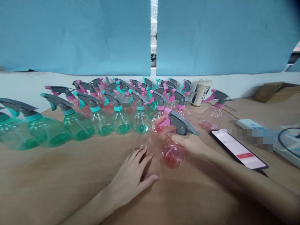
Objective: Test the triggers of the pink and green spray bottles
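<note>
My right hand (181,139) is wrapped round the neck of a pink spray bottle (173,155), just below its grey trigger head. The bottle tilts a little, and its see-through body looks pinkish red. To the left of it, my left hand (134,170) rests on the table with its fingers spread, holding nothing. Beyond both hands stands a front row of spray bottles, several with green bodies and teal collars, such as the green spray bottle (122,121). Pink-collared ones stand at the right end of that row.
More spray bottles crowd behind the front row. A single pink spray bottle (212,116) stands apart at right, near a paper cup (201,93). A phone (239,149) lies beside my right forearm. Farther right are a white box (252,125), a cable and a cardboard box (275,92).
</note>
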Available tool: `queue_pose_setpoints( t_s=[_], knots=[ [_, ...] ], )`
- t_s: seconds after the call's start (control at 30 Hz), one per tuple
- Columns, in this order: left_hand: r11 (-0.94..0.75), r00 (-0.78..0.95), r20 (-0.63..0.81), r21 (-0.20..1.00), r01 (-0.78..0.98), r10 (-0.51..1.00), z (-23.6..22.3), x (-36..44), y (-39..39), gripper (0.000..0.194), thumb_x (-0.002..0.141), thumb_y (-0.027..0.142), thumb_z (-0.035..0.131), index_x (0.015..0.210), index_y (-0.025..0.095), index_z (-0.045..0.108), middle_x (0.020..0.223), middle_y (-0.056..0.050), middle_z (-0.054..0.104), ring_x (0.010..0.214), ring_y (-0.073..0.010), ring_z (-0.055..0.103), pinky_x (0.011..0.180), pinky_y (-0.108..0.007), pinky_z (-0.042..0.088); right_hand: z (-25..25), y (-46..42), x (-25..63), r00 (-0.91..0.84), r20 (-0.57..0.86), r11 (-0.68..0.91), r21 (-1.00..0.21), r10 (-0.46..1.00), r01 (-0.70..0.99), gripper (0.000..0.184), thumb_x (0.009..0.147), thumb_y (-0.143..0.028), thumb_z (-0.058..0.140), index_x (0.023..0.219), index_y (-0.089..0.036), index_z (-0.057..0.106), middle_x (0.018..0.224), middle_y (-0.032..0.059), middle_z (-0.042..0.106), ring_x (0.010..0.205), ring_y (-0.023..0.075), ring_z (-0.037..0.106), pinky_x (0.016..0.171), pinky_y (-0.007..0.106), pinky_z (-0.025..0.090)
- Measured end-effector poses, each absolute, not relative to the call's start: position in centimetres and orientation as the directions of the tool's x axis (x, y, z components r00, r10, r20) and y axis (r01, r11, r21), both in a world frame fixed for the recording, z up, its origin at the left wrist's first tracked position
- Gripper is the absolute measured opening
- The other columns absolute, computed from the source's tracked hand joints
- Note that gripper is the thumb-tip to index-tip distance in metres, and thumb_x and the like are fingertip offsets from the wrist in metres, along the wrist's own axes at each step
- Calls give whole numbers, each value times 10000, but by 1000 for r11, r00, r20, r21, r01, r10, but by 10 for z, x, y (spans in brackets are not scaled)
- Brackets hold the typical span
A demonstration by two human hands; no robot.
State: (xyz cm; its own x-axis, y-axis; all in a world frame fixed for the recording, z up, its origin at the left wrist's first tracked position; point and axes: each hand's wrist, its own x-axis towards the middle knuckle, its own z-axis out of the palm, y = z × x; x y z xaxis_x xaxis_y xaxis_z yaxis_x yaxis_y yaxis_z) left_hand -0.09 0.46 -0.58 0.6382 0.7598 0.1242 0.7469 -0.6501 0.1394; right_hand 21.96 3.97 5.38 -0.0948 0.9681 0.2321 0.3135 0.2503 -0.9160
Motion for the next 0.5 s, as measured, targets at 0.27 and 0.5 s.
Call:
queue_pose_setpoints(
  t_s=[0.27,0.5],
  knots=[
    [-689,678,118,130,713,725,-2,-5,7,592,868,572,449,1329,201,428,1428,-121,347,1307,-309,296,1015,-477,314,49,41,221,-71,238,247,-900,969,359,111,622,-306,517,623,-238,430,511,-60,351,502,122,346,488,261,339],
    [-690,678,128,154,707,724,-3,-5,6,593,872,572,443,1331,197,426,1429,-127,342,1306,-314,293,1017,-488,306,53,39,219,-31,228,222,-899,973,377,129,610,-319,545,604,-230,451,529,-46,416,524,128,408,516,270,392]
  ],
)
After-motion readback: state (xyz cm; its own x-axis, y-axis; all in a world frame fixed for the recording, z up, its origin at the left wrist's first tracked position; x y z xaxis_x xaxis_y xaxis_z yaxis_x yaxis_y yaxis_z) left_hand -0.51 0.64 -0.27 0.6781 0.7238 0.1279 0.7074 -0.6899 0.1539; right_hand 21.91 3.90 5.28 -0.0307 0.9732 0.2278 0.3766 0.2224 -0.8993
